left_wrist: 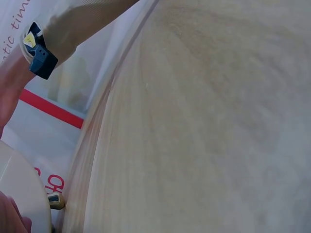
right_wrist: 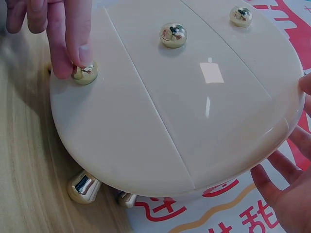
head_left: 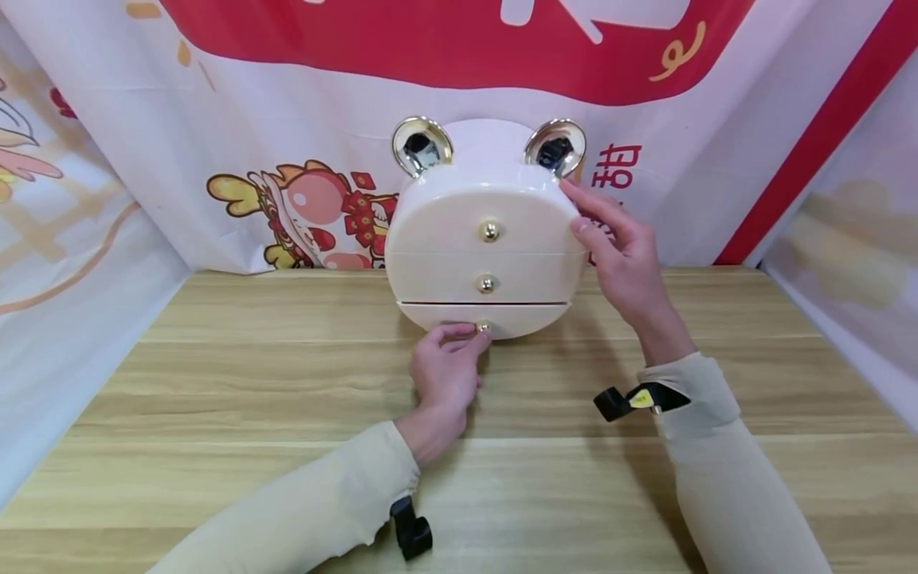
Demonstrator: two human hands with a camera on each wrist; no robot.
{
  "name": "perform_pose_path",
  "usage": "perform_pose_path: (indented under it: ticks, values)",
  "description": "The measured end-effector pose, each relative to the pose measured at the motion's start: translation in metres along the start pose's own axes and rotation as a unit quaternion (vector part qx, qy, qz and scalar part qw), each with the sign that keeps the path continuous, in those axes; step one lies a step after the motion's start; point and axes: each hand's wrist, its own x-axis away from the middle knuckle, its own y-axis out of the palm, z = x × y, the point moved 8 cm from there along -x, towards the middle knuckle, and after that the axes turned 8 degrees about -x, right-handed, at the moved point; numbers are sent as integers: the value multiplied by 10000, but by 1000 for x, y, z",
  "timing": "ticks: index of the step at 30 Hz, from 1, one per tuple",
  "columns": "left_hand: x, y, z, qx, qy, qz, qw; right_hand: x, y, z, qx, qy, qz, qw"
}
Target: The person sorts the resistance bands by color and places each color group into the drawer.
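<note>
A cream-white, round drawer box [head_left: 534,275] shaped like a frog's head stands on the table, with two gold-rimmed eyes on top. Its front has three drawers, each with a gold knob. My left hand [head_left: 446,375] pinches the knob [right_wrist: 85,74] of the bottom drawer [head_left: 527,320] between thumb and fingertips. A thin dark-red gap runs along that drawer's top edge. My right hand [head_left: 627,259] rests against the box's right side, fingers fairly straight, just below the right eye [head_left: 556,149]. Gold feet [right_wrist: 83,187] show under the box in the right wrist view.
The box stands near the back of a wood-grain table [head_left: 287,383]. Behind it hangs a white and red printed cloth [head_left: 323,96], with more cloth at both sides. Each sleeve cuff carries a black strap device [head_left: 412,530].
</note>
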Motion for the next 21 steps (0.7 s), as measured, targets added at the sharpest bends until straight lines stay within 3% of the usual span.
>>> perform_pose_path:
  ticks: [15, 21]
  values:
    - [-5, 0, 1, -110, -93, -147, 9998, 1, 0, -1, -34, 32, -20, 10000]
    - [-7, -2, 3, -245, 48, -394, 9989, 2, -4, 0, -111, -20, -10, 9999]
